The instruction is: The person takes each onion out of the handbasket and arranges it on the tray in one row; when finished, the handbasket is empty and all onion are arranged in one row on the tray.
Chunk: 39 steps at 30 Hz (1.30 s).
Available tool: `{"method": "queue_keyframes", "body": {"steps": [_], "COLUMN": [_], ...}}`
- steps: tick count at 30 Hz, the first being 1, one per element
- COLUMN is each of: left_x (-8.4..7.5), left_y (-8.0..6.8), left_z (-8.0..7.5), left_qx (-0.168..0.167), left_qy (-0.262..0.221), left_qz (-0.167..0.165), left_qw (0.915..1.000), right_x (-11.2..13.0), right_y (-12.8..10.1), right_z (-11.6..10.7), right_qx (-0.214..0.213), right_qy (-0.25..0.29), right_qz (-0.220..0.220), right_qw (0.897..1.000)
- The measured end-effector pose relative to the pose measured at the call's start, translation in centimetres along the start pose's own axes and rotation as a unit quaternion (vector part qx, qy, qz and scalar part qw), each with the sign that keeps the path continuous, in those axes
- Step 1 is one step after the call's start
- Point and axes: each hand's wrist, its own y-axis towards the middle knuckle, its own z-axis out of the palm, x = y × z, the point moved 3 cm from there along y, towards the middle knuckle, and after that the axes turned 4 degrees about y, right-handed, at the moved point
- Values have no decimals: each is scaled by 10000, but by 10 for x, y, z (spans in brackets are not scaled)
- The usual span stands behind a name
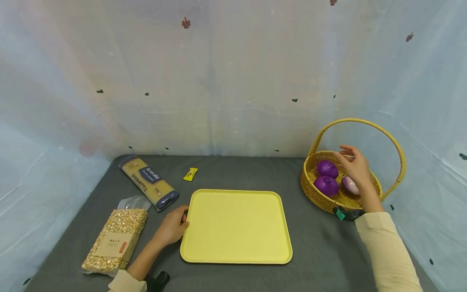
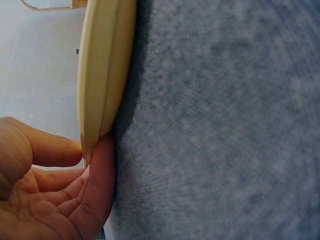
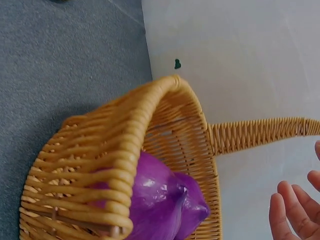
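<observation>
Lying far left on the grey cloth are a bag of kernels (image 1: 116, 240) and a spaghetti pack (image 1: 149, 182), with a small yellow packet (image 1: 190, 174) behind. Neither hand is near them.

The left hand (image 1: 171, 228) pinches the tray's (image 1: 236, 225) left rim, thumb above and fingers (image 2: 97, 185) below. That thin edge grip looks weak; lifted one-handed, the tray could tip or slip out.

At right, the right hand (image 1: 355, 167) hovers over the basket (image 1: 321, 198), fingers (image 3: 292, 212) spread and holding nothing. Three onions (image 1: 327, 168) lie inside, two purple and one paler. Their skin looks glossy, so a loose grasp might drop one. The hand could also catch the tall handle (image 1: 395, 146) and drag the basket.
</observation>
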Motion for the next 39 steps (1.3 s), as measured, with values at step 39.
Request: {"method": "queue_keyframes", "body": {"steps": [39], "left_x": [4], "left_y": [1], "left_z": [5], "left_qx": [-195], "left_qy": [-32], "left_qz": [-22], "left_qw": [9998], "right_x": [-41], "right_y": [40], "right_z": [-8], "right_qx": [214], "right_qy": [-1143], "right_qz": [473], "right_qw": [9921]}}
